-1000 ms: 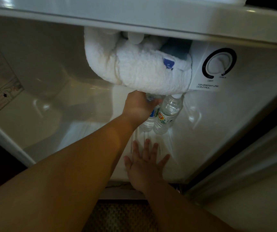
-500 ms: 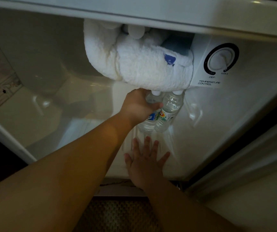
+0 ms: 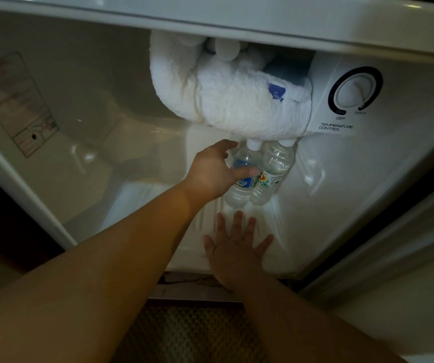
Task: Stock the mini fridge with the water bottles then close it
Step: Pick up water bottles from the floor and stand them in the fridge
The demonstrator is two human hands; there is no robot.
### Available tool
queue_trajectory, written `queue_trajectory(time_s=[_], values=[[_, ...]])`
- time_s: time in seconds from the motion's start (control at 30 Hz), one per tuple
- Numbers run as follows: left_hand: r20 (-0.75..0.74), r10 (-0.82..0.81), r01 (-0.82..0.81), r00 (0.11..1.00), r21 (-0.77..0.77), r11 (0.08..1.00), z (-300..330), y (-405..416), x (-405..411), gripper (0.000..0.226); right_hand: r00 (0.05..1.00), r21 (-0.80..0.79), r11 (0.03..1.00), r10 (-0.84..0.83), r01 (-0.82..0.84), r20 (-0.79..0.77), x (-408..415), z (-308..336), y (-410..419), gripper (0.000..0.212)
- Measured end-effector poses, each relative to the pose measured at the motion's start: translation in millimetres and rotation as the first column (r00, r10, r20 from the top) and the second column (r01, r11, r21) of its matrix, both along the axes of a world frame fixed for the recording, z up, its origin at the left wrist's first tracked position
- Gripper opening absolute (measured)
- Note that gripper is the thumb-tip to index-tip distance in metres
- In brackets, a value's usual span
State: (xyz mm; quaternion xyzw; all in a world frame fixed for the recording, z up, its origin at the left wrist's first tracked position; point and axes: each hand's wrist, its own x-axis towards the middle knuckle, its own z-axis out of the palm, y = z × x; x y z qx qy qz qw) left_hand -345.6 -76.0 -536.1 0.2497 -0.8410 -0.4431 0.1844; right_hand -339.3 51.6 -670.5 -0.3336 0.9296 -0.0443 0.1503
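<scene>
Two clear water bottles stand side by side on the white floor of the open mini fridge. My left hand is wrapped around the left bottle, the one with the blue label. Its thumb lies across the front and its fingers reach behind, in a loose grip. The right bottle has a white and orange label and touches the first. Both caps sit just under the frosted lump above. My right hand lies flat with fingers spread on the fridge floor, just in front of the bottles.
A thick white frost-covered block hangs from the fridge ceiling above the bottles. A temperature control dial is to its right. A sticker is on the left inner wall. Patterned carpet lies below the front edge.
The left hand's fingers have loosened and stretched out around the blue-label bottle, which now stands upright against the other bottle. The right hand has stayed flat on the floor.
</scene>
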Motion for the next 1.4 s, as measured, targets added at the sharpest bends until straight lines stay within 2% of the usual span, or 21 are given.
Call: queue_trajectory(time_s=[0.17, 0.23, 0.3, 0.33, 0.37, 0.4, 0.43, 0.5, 0.53, 0.6, 0.67, 0.73, 0.83, 0.9, 1.03, 1.13, 1.2, 1.27, 1.33, 1.4], values=[[0.045, 0.110, -0.096, 0.993, -0.245, 0.965, -7.5, 3.1, 72.9, 0.049, 0.999, 0.068, 0.998, -0.010, 0.007, 0.044, -3.3, 1.4, -4.9, 0.068], [-0.015, 0.100, -0.098, 0.995, -0.372, 0.923, -9.5, 0.4, 123.2, 0.036, 0.999, 0.148, 0.989, -0.031, 0.029, 0.013, 2.5, 13.1, -11.1, 0.066], [-0.052, 0.057, -0.075, 0.997, -0.498, 0.864, -7.8, -6.2, 182.0, 0.028, 0.981, 0.089, 0.994, 0.075, -0.060, -0.177, 18.4, 31.4, -19.8, 0.055], [-0.032, 0.047, -0.056, 0.998, -0.552, 0.832, -4.9, -9.7, 213.2, 0.025, 0.935, -0.008, 0.981, 0.183, -0.195, -0.304, 30.1, 39.5, -24.2, 0.045], [-0.012, 0.035, -0.035, 0.999, -0.608, 0.793, -1.5, -14.3, 244.1, 0.023, 0.863, -0.106, 0.922, 0.301, -0.371, -0.405, 44.3, 44.9, -29.4, 0.037], [-0.001, 0.020, -0.015, 1.000, -0.672, 0.740, 2.4, -18.8, 275.6, 0.022, 0.775, -0.181, 0.815, 0.418, -0.550, -0.474, 62.3, 50.6, -35.6, 0.033], [0.014, 0.008, 0.005, 1.000, -0.743, 0.669, 5.5, -23.6, 307.4, 0.021, 0.675, -0.217, 0.678, 0.538, -0.703, -0.504, 83.1, 56.9, -42.9, 0.031], [0.066, 0.033, 0.039, 0.997, -0.851, 0.524, 6.5, -35.6, 371.8, 0.019, 0.439, -0.229, 0.378, 0.702, -0.897, -0.561, 127.8, 66.2, -61.6, 0.027], [0.096, 0.082, 0.043, 0.992, -0.869, 0.492, 6.4, -40.7, 404.2, 0.019, 0.329, -0.235, 0.234, 0.753, -0.943, -0.570, 150.6, 66.9, -71.1, 0.025], [0.143, 0.222, 0.013, 0.965, -0.866, 0.499, 2.2, -47.7, 467.8, 0.021, 0.133, -0.240, 0.001, 0.834, -0.971, -0.535, 196.3, 58.5, -87.4, 0.022], [0.178, 0.388, -0.072, 0.904, -0.832, 0.550, -4.7, -48.4, 528.8, 0.023, -0.024, -0.230, -0.131, 0.909, -0.964, -0.417, 241.4, 42.8, -100.3, 0.019], [0.224, 0.557, -0.204, 0.800, -0.770, 0.604, -12.1, -42.9, 580.7, 0.029, -0.081, -0.213, -0.133, 0.968, -0.968, -0.239, 286.1, 28.4, -110.3, 0.022], [0.235, 0.739, -0.422, 0.632, -0.695, 0.582, -27.2, -23.8, 632.1, 0.029, -0.005, -0.179, -0.014, 0.999, -0.984, -0.053, 348.3, 6.2, -120.9, 0.028], [0.244, 0.788, -0.505, 0.566, -0.652, 0.565, -41.7, -5.9, 649.5, 0.024, 0.015, -0.167, 0.019, 0.999, -0.986, 0.028, 382.0, -10.2, -124.1, 0.032], [0.257, 0.788, -0.591, 0.560, -0.542, 0.597, -73.6, 22.8, 661.5, 0.040, 0.054, -0.118, 0.068, 0.992, -0.991, 0.118, 422.5, -48.3, -123.5, 0.037], [0.411, 0.704, -0.548, 0.579, -0.442, 0.710, -91.2, 27.8, 663.2, 0.056, 0.040, 0.020, 0.038, 0.989, -0.999, 0.143, 438.0, -71.8, -122.9, 0.037], [0.516, 0.628, -0.480, 0.583, -0.404, 0.778, -97.7, 22.2, 660.6, 0.052, 0.036, 0.118, 0.020, 0.991, -0.993, 0.133, 443.5, -84.6, -123.3, 0.039], [0.564, 0.591, -0.444, 0.576, -0.391, 0.806, -101.2, 14.2, 658.0, 0.047, 0.082, 0.199, 0.060, 0.992, -0.978, 0.100, 449.9, -93.8, -123.0, 0.039], [0.605, 0.579, -0.431, 0.547, -0.389, 0.814, -102.4, 7.5, 655.6, 0.047, 0.183, 0.261, 0.155, 0.979, -0.953, 0.088, 456.4, -100.6, -120.1, 0.040], [0.648, 0.553, -0.401, 0.524, -0.384, 0.831, -102.9, 1.6, 652.0, 0.048, 0.259, 0.244, 0.232, 0.962, -0.942, 0.085, 458.6, -110.4, -115.8, 0.044]])
